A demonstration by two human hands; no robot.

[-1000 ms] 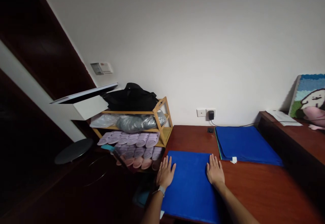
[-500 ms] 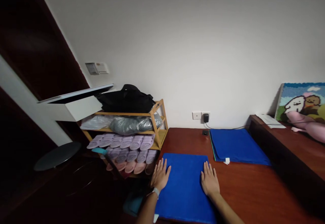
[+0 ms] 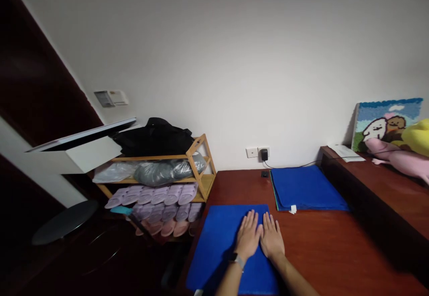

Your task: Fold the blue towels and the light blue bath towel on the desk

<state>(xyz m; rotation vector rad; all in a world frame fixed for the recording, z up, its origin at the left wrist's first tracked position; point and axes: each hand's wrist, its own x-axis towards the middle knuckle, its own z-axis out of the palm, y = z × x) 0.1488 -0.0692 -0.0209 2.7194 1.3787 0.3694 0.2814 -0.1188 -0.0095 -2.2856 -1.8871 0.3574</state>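
A folded blue cloth [image 3: 214, 238] lies flat near the front of the reddish-brown table. My left hand [image 3: 248, 234], with a watch at the wrist, rests palm down on the cloth's right part, fingers stretched out. Close beside it, my right hand [image 3: 271, 237] lies flat along the cloth's right edge, fingers extended. The thumbs of the two hands are nearly touching. Farther back to the right is a second folded blue cloth [image 3: 306, 188] with a white tag at its front edge. Neither hand grips anything.
Left of the table [image 3: 236, 183] stands a wooden rack [image 3: 205, 184] with purple and pink slippers, plastic-wrapped items and a black bag [image 3: 156, 138]. A plugged-in black adapter [image 3: 264, 154] trails a cable along the wall. On a raised surface at right are a pink plush toy [image 3: 398, 155] and a picture [image 3: 378, 124].
My left hand has moved from the cloth's left edge across to its right side, beside my right hand. The right hand stays at the right edge. The view has shifted slightly.
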